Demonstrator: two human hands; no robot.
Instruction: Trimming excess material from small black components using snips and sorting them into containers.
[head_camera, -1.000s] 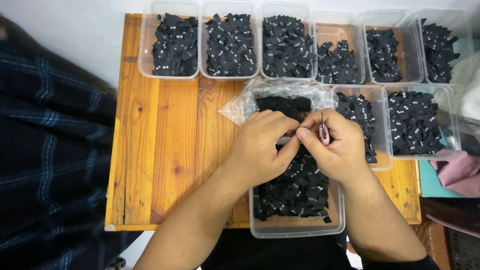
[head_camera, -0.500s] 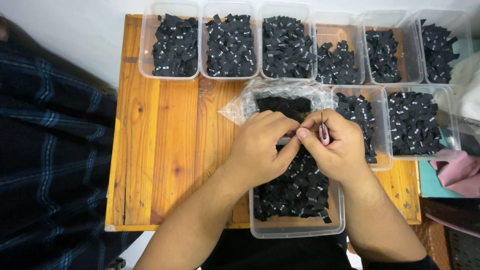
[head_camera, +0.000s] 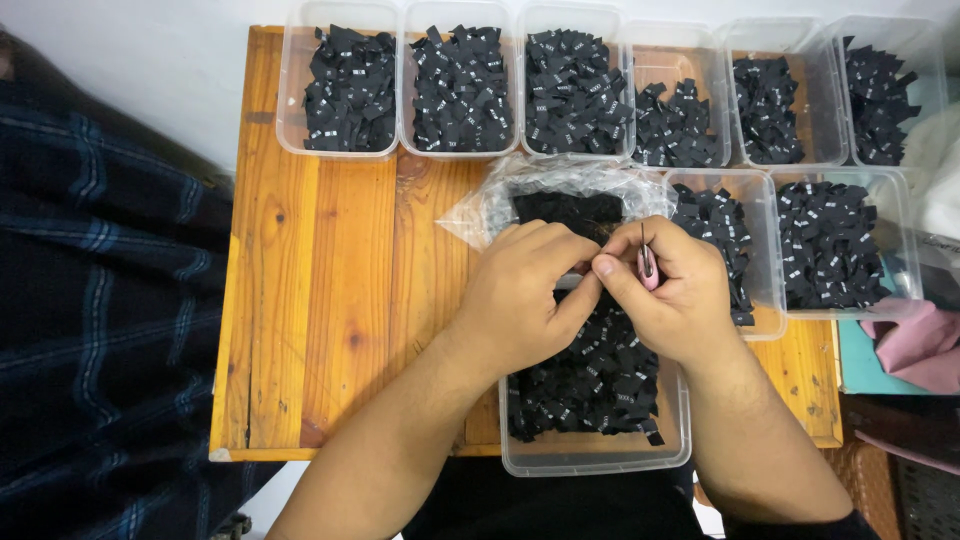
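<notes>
Hands meet at the centre of the frame, over a clear plastic tub. The left hand (head_camera: 520, 295) is curled, its fingers bunched together with the tips pressed toward the other hand; what they pinch is hidden between the two hands, though it looks like one of the small black fabric tags. The right hand (head_camera: 675, 290) is closed around a small pink tool (head_camera: 647, 265), whose thin dark tip stands up above the thumb and forefinger.

Right below both hands sits the clear tub (head_camera: 595, 455), reaching down to the lower centre, loosely filled with black fabric tags (head_camera: 590, 385) bearing tiny white marks. Just above the hands lies a crumpled clear plastic bag (head_camera: 500, 205) with more black pieces in it.

To the right of the hands, two more tubs of tags (head_camera: 830, 245) stand side by side. A row of six such tubs (head_camera: 460, 90) runs along the top of the frame. All rest on a wooden table (head_camera: 320, 300), bare on its left part. Dark plaid cloth (head_camera: 90, 300) fills the left edge; pink cloth (head_camera: 915, 340) lies at the right edge.
</notes>
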